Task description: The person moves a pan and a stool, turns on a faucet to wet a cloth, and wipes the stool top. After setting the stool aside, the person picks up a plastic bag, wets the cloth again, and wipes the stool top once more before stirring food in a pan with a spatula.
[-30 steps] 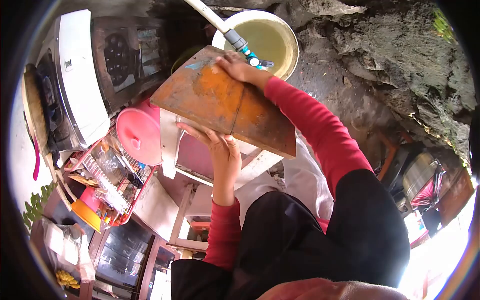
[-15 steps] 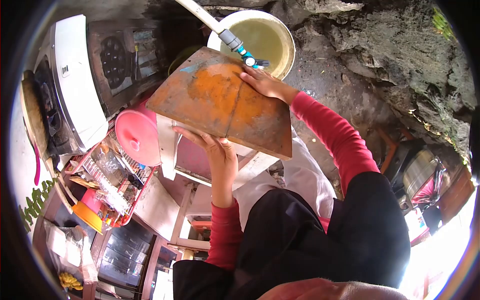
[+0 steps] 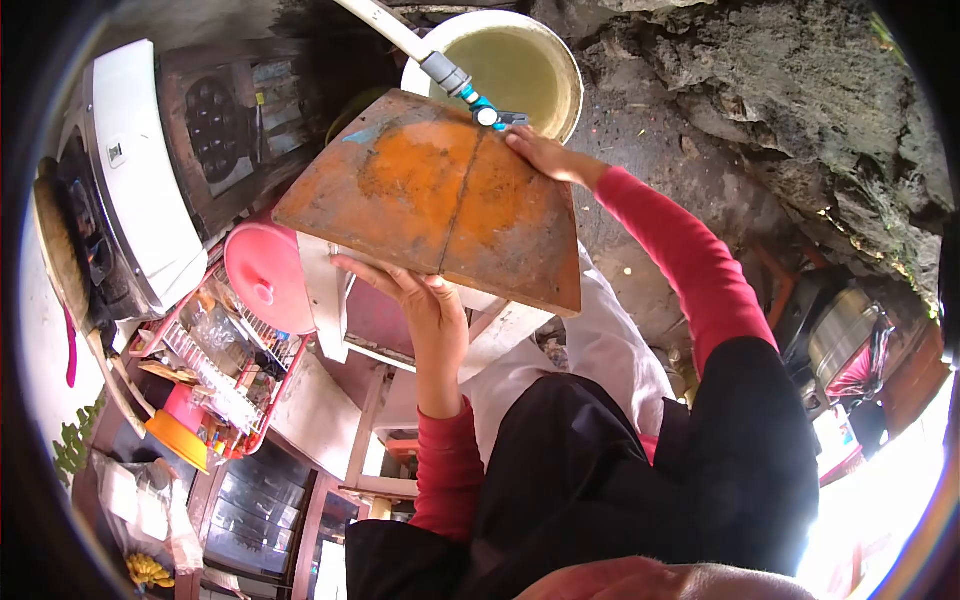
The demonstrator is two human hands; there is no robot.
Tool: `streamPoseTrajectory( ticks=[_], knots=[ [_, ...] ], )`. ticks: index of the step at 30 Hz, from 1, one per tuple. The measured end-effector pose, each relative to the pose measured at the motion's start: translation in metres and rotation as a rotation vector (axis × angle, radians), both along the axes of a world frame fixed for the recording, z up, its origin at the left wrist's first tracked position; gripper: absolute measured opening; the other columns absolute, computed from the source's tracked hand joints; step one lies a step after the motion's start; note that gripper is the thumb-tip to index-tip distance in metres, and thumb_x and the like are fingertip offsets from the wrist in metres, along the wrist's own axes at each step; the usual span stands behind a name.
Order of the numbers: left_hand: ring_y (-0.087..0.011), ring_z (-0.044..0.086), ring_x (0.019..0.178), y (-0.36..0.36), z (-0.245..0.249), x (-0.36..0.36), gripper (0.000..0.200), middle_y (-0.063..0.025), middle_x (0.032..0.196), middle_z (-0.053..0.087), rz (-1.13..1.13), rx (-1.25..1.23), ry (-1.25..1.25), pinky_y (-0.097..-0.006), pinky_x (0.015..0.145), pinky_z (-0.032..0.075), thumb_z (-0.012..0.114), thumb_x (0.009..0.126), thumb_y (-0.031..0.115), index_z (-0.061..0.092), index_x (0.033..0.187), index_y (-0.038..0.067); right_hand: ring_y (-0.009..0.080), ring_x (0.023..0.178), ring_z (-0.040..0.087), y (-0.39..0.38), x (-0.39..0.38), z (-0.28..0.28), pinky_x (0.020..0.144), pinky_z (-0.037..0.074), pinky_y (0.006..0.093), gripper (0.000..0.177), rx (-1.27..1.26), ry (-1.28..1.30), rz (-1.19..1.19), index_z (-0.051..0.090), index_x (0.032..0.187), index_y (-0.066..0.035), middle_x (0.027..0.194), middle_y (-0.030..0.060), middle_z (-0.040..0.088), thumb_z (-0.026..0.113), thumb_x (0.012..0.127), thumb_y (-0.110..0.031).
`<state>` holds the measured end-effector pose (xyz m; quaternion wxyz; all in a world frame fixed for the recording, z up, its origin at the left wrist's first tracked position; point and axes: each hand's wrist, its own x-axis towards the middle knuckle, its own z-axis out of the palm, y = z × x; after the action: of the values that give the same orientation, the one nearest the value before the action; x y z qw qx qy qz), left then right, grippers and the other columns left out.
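Observation:
A wooden stool (image 3: 420, 190) with a worn orange top and a whitish frame is in the middle of the head view, its top tilted. My left hand (image 3: 428, 315) grips its near edge, thumb at the rim and fingers along the underside. At the far right edge, my right hand (image 3: 545, 158) has its fingers over the top; its thumb is hidden. A pipe with a blue tap (image 3: 487, 115) reaches just above the far edge. Beyond lies a white bucket (image 3: 573, 80) of cloudy water.
To the left stand a white stove (image 3: 140, 170), a pink lid (image 3: 265, 280) and a dish rack (image 3: 215, 375) with utensils. A rough rock wall (image 3: 800, 120) rises at the right, with a metal pot (image 3: 840, 335) lower down. Bananas (image 3: 148, 570) lie at bottom left.
The stool has shifted slightly left in view, its top turned a little more towards me. My right hand has slid right along the far edge. My left hand keeps its hold.

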<state>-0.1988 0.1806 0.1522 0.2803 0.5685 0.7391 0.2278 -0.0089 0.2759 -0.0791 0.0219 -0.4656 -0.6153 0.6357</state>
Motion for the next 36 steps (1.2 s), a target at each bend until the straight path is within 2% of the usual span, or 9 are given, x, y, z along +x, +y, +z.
streamPoseTrajectory(
  ticks=[2,4,11,15,18,22,25,30,36],
  knots=[
    [-0.0378,-0.017,0.136,0.0,-0.002,0.002,0.071,-0.0208,0.145,-0.027,0.01,0.024,-0.009,-0.0533,0.11,0.008,0.019,0.093,0.057,-0.004,0.146,0.017,0.0352,0.138,0.013,0.007,-0.011,-0.049,0.112,0.013,0.0429,0.056,-0.046,-0.021,-0.01,0.037,0.136,-0.011,0.145,0.0204,0.025,0.021,0.097,-0.047],
    [-0.0377,-0.017,0.136,-0.002,-0.001,0.002,0.07,-0.0208,0.145,-0.027,0.003,0.015,-0.014,-0.0532,0.11,0.008,0.019,0.093,0.057,-0.004,0.146,0.017,0.0349,0.138,0.013,0.014,-0.021,-0.033,0.112,0.014,0.0451,0.059,-0.101,-0.052,0.037,0.034,0.138,-0.01,0.145,0.0208,0.024,0.021,0.096,-0.049],
    [-0.0369,-0.017,0.136,-0.007,-0.008,-0.006,0.07,-0.0206,0.144,-0.028,-0.058,0.031,0.046,-0.0522,0.11,0.007,0.019,0.094,0.056,-0.006,0.146,0.016,0.0276,0.141,0.001,0.003,-0.047,0.097,0.11,0.006,0.0528,0.076,-0.057,-0.141,0.011,0.011,0.145,-0.006,0.151,0.0155,0.007,0.02,0.092,-0.06],
    [-0.037,-0.018,0.136,-0.003,-0.001,-0.003,0.071,-0.0211,0.144,-0.028,-0.021,-0.002,0.004,-0.0517,0.11,0.006,0.019,0.094,0.056,-0.007,0.145,0.014,0.0269,0.141,0.001,0.008,-0.087,0.189,0.11,0.003,0.0527,0.072,0.22,0.334,0.163,0.012,0.145,-0.006,0.152,0.0143,0.004,0.021,0.094,-0.056],
    [-0.037,-0.019,0.136,-0.003,0.0,-0.004,0.073,-0.0212,0.144,-0.028,-0.031,-0.02,-0.007,-0.0511,0.111,0.005,0.019,0.094,0.056,-0.008,0.145,0.012,0.0267,0.141,0.003,0.032,-0.131,0.181,0.111,0.005,0.0511,0.072,0.354,0.533,0.145,0.016,0.144,-0.006,0.151,0.0143,0.008,0.021,0.093,-0.056],
    [-0.0385,-0.019,0.135,-0.005,-0.006,-0.007,0.065,-0.0202,0.145,-0.028,-0.042,0.019,-0.027,-0.0549,0.109,0.006,0.022,0.095,0.053,-0.004,0.146,0.023,0.0304,0.137,0.021,0.077,-0.158,0.094,0.109,0.013,0.054,0.067,0.206,0.292,-0.069,0.032,0.139,-0.007,0.148,0.0155,0.022,0.024,0.093,-0.054],
    [-0.0386,-0.02,0.135,-0.005,-0.005,-0.005,0.065,-0.0204,0.144,-0.029,-0.027,0.034,-0.036,-0.0544,0.109,0.006,0.023,0.095,0.053,-0.004,0.146,0.023,0.0326,0.136,0.023,0.085,-0.145,0.032,0.11,0.015,0.0469,0.075,-0.024,-0.075,-0.155,0.031,0.139,-0.003,0.146,0.0185,0.025,0.025,0.09,-0.06],
    [-0.0394,-0.02,0.135,-0.006,-0.003,-0.004,0.067,-0.0215,0.143,-0.03,-0.03,0.022,-0.03,-0.055,0.109,0.006,0.023,0.095,0.052,-0.006,0.146,0.019,0.0342,0.137,0.017,0.053,-0.116,0.052,0.111,0.015,0.0418,0.081,-0.246,-0.307,-0.305,0.023,0.142,-0.003,0.145,0.0228,0.024,0.024,0.088,-0.064],
    [-0.0407,-0.021,0.134,-0.004,-0.001,-0.003,0.069,-0.0228,0.142,-0.031,-0.017,0.0,-0.043,-0.0549,0.109,0.005,0.023,0.095,0.053,-0.007,0.145,0.016,0.031,0.139,0.015,0.013,-0.05,0.067,0.112,0.01,0.0444,0.083,-0.13,-0.257,-0.07,0.014,0.145,-0.005,0.149,0.0166,0.018,0.018,0.088,-0.066]
  ],
)
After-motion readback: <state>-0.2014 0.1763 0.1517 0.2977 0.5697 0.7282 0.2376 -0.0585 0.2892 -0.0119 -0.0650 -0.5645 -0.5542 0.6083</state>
